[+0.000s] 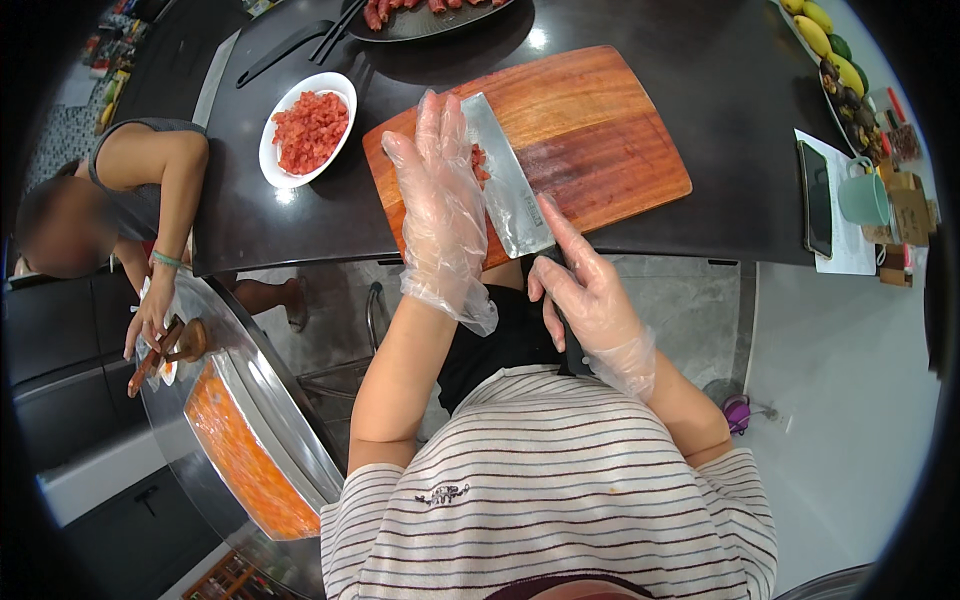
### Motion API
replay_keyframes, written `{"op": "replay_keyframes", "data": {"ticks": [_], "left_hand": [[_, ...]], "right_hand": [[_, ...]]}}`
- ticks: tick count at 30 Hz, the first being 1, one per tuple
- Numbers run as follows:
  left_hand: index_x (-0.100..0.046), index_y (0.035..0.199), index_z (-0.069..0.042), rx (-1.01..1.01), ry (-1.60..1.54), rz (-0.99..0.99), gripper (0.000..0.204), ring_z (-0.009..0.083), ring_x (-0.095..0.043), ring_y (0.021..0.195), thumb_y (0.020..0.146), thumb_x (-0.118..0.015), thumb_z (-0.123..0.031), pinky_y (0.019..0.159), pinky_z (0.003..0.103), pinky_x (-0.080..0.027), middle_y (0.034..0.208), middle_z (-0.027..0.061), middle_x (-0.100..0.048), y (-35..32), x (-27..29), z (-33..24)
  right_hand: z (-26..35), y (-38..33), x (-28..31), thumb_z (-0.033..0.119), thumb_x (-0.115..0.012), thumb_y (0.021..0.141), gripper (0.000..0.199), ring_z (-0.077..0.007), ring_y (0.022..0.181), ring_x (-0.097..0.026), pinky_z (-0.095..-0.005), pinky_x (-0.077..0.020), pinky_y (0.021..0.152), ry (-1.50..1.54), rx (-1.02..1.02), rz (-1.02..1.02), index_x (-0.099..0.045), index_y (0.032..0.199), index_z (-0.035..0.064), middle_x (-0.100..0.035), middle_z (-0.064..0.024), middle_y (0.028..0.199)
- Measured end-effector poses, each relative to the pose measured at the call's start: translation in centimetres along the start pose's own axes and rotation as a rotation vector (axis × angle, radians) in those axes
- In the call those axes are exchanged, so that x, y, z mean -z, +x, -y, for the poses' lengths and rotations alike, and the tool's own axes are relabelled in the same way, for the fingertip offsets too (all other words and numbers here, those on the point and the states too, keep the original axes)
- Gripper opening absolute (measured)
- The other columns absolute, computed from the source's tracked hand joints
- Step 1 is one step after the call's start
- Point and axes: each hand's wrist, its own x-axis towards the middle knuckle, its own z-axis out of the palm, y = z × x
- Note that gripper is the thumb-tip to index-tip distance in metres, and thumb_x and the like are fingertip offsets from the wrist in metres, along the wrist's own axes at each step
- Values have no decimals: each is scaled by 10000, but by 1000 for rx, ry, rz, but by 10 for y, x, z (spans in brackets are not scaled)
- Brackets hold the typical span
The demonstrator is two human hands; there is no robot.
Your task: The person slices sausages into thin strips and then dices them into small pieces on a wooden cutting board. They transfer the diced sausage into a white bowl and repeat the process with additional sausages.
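My right hand (595, 305), in a clear plastic glove, grips a cleaver (510, 190) by its handle, the index finger stretched along the blade's lower end. The blade slants over the left part of a wooden cutting board (600, 125). My left hand (438, 205), also gloved, is open beside the blade, its fingers straight and pointing away from me. Small chopped red bits (480, 165), which look like meat, lie between that hand and the blade, partly hidden. Left of the board, a white oval bowl (268, 160) contains more chopped red pieces (310, 130).
A dark pan (430, 30) with red strips stands at the back, with black chopsticks (335, 32) beside it. At left, a co-worker's hand (152, 318) is by a film-covered orange tray (255, 455). A phone (817, 200), green mug (863, 197) and fruit (815, 38) lie at right.
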Motion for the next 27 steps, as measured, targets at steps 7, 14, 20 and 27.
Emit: {"op": "replay_keyframes", "data": {"ticks": [7,14,20,27], "left_hand": [[-249,1637,-2,-208,-2,-19,824,327,-196,1597,1102,-264,-628,1302,439,-112,1695,229,-263,10,24,-14],[-391,1572,17,-649,1153,-127,839,418,-348,1528,920,-771,-351,1231,466,-310,1603,329,-375,56,83,-55],[-372,1587,-9,-669,1347,-261,801,463,-323,1523,972,-675,-423,1233,491,-304,1611,326,-360,118,153,-74],[-792,1152,-111,-556,1583,-340,352,445,-527,1367,946,-699,-380,1152,500,-409,1477,303,-545,118,167,-83]], "right_hand": [[25,6,-10,76,-475,1072,662,-108,476,-523,-241,-446,395,85,-48,84,-198,1673,73,-590,-89,854],[77,52,-58,113,-505,1063,664,-98,501,-525,-240,-461,426,18,52,230,-230,1664,59,-578,-63,876],[81,85,-82,144,-526,1060,673,-93,523,-528,-251,-462,435,-48,70,292,-236,1657,29,-570,-38,871],[87,67,-46,133,-511,1075,642,-76,514,-509,-237,-450,422,-58,34,169,-259,1664,87,-573,-39,876]]}}
